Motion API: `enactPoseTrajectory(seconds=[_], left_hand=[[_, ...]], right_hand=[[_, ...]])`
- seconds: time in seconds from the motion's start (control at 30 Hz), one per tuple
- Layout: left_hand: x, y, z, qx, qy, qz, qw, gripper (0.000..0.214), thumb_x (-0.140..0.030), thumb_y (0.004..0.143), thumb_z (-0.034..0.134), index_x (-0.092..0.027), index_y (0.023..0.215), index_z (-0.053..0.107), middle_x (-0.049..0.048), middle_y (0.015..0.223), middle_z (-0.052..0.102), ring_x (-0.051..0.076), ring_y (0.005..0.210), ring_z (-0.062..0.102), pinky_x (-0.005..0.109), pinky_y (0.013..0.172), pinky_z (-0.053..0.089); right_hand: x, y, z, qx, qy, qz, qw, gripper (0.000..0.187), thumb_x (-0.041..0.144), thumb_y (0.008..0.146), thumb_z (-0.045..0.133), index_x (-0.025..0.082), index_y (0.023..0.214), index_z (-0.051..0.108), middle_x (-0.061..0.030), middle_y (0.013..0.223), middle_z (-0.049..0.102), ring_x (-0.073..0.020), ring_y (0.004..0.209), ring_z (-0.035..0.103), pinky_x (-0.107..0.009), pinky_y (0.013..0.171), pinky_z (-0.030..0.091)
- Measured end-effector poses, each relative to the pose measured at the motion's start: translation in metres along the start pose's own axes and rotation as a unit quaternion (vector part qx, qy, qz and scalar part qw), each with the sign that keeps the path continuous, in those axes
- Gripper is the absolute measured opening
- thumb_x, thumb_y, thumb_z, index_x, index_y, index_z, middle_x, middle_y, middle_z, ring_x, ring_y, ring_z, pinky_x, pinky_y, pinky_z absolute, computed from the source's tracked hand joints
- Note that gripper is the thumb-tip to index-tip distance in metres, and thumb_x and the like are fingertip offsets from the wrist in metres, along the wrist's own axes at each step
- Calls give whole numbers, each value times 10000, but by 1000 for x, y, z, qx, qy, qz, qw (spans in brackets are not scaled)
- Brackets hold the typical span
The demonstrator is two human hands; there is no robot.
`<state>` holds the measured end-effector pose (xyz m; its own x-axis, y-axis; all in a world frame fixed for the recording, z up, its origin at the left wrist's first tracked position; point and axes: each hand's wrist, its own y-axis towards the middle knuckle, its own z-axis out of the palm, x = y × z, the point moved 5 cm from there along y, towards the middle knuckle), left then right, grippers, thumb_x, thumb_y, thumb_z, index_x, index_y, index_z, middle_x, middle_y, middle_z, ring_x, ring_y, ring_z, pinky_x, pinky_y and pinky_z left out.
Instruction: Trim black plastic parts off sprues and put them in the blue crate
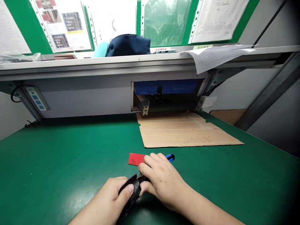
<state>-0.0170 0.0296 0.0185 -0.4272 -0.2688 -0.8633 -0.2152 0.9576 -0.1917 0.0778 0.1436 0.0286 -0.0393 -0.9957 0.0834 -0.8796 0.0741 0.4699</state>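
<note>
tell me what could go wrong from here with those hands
The metal tip of the blue-handled tool in the right hand sits against the black plastic part, close to the thumb of the left hand, so a slip could nick that thumb. The black plastic part is also held tilted, and it might twist out of the left hand under pressure.

You have two hands in view, your left hand (105, 200) and your right hand (161, 178), with one black handheld tool (128, 197) between them. Just beyond lie one red card (134, 159) and one blue-tipped item (170, 157). On the far side, count one flattened cardboard sheet (187, 132), one power strip (37, 98) and one navy cloth bundle (128, 45).
</note>
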Motion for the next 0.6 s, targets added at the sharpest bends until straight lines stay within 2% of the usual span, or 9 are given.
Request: enactPoseTrajectory(seconds=[0.1,0.17,0.27,0.33,0.47,0.53,0.6], left_hand=[[-2,-1,-2,-11,16,13,1000,380,-411,951,338,-176,803,598,10,764,576,165,716,510,244,695,376],[-4,-1,-4,-36,44,31,998,381,-396,947,341,-187,800,623,26,798,595,185,759,525,251,710,378],[-3,-2,-4,-68,62,52,994,397,-402,942,353,-204,795,664,38,777,599,204,755,531,264,711,384],[-1,-2,-4,-82,55,59,993,398,-415,935,379,-210,779,682,44,749,596,209,725,527,270,704,395],[5,-1,-4,-106,35,69,991,358,-419,906,457,-213,747,703,52,716,596,213,697,518,268,704,420],[6,0,-2,-93,31,72,993,343,-412,903,468,-210,763,707,52,721,599,211,698,518,267,716,425],[5,1,-2,-79,31,76,993,345,-411,908,462,-208,761,699,54,746,603,208,707,519,267,723,419]], right_hand=[[3,0,1,1,-35,3,999,645,632,1003,110,174,748,486,-32,761,472,-194,683,348,-318,610,183],[5,1,1,5,-50,-1,999,544,563,1030,252,176,721,476,-25,740,470,-192,679,338,-321,603,175],[6,2,2,20,-66,-2,998,384,462,962,543,179,710,481,-11,732,483,-185,677,333,-319,597,168],[6,2,4,39,-72,-1,997,306,373,894,654,184,718,490,-5,740,498,-183,681,340,-318,597,167],[2,1,10,74,-61,-5,995,240,297,882,646,186,732,495,-3,735,521,-176,682,375,-317,599,175],[0,-1,14,106,4,-21,994,323,374,955,570,180,717,468,10,706,519,-159,661,397,-303,600,206],[-2,-2,13,144,120,-47,981,474,512,1021,419,175,687,417,30,660,491,-134,617,404,-273,599,253]])
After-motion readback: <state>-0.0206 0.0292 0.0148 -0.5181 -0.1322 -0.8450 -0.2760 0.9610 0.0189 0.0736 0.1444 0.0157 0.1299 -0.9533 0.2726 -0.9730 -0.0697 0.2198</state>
